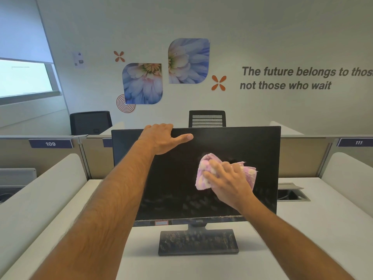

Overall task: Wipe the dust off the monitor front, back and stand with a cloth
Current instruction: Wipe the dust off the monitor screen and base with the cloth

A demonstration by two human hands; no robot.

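Head view: smudged dark monitor (181,188), dusty stand (197,241)

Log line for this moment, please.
phase: front wipe | left hand: steadying monitor top | right hand: pressing cloth on screen | stand: dusty

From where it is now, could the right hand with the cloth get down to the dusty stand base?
Probably yes. The right hand presses the cloth on the monitor screen, and the stand base lies in the open on the desk directly below, nothing between. The left hand grips the top edge, clear of that path.
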